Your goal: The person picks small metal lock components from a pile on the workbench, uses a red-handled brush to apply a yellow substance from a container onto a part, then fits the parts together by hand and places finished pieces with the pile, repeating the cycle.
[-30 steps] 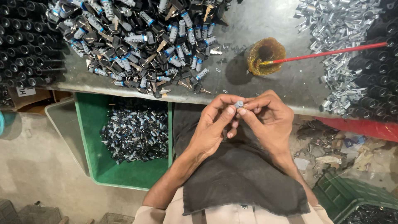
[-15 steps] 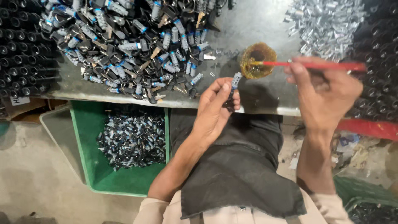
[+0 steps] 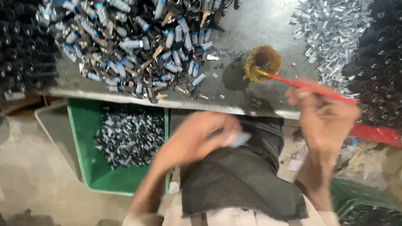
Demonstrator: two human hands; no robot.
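Nearest to me is the dark cloth (image 3: 238, 184) over the person's lap, and just above it the left hand (image 3: 197, 140), smeared by motion, fingers drawn together in a pinch on a small pale cylindrical part (image 3: 240, 139) that sticks out to the right of the fingertips. With the hand moving that fast and the grip so slight, I would judge the part could slip and land on the cloth, or roll off into the green crate (image 3: 90, 167) down on the left, where it would be lost among the heap of like parts (image 3: 130, 136).

The right hand (image 3: 322, 115) is closed round the near end of a thin red brush (image 3: 305, 86), its tip resting in the small yellow-stained cup (image 3: 262, 62) on the grey table (image 3: 251, 102). A careless pull could tip that cup — it looks light — and spill whatever is in it towards the pile of blue-banded parts and keys (image 3: 138, 50).

Farther right lies a heap of bright metal pieces (image 3: 331, 33), with dark tubes (image 3: 381, 62) beyond.

Hard to make out: both hands are blurred, so the exact finger placing is unclear; the cup's contents cannot be told; the crate's near corner, the far piles and another green crate (image 3: 364, 205) at the near right are cut off.
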